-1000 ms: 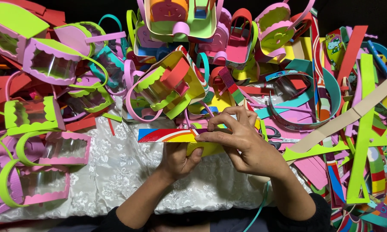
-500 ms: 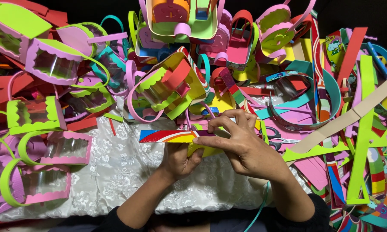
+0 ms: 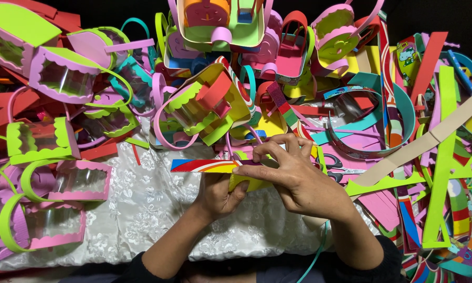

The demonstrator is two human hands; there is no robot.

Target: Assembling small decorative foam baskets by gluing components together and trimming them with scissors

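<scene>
Both hands barely shift: the right hand fingers stay pinched on the rainbow-striped foam strip, while the left hand keeps gripping the yellow foam piece beneath.

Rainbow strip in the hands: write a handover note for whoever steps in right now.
Left hand: grips a yellow-green foam piece from below.
Right hand: fingertips press the rainbow-striped strip down along that piece's top edge.
Both are over the white lace cloth.
Done: the strip's right end lies on the piece; finished foam baskets are piled left and behind.
Left: the strip's left end sticks out free. Scissors lie just right of the hands, among loose foam strips.
</scene>
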